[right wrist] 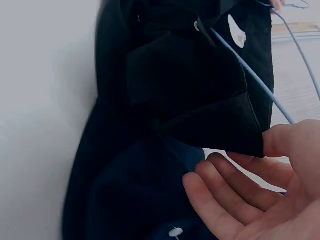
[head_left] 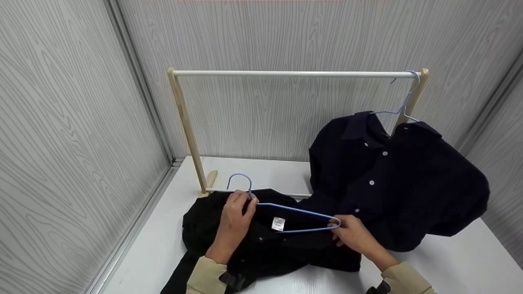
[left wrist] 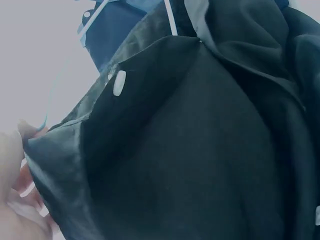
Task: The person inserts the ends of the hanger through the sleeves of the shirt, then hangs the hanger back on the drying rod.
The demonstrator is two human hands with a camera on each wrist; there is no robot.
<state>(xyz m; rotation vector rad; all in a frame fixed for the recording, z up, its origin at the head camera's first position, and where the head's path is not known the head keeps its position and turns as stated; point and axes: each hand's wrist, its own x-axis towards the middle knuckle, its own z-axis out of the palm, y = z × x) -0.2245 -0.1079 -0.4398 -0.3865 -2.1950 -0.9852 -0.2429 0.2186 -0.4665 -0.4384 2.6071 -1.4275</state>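
A black shirt (head_left: pixel 286 249) with small buttons lies on the white table, its white label (head_left: pixel 278 223) facing up at the neck. My left hand (head_left: pixel 235 220) holds a blue wire hanger (head_left: pixel 298 210) just below its hook, together with the shirt's collar edge. One shoulder of the hanger reaches right across the neck opening; part of the other is hidden by the shirt. At that right end, my right hand (head_left: pixel 355 234) pinches a corner of the black collar (right wrist: pixel 240 125) between thumb and forefinger, the hanger wire passing close by. Its other fingers curve loosely underneath.
A clothes rack with wooden posts (head_left: pixel 188 130) and a white top rail (head_left: pixel 294 74) stands behind. On its right end a navy shirt (head_left: pixel 412 175) hangs from another blue hanger (head_left: pixel 404 104), its lower part against the black shirt. Grey panel walls (head_left: pixel 61 122) enclose the table (head_left: pixel 151 245).
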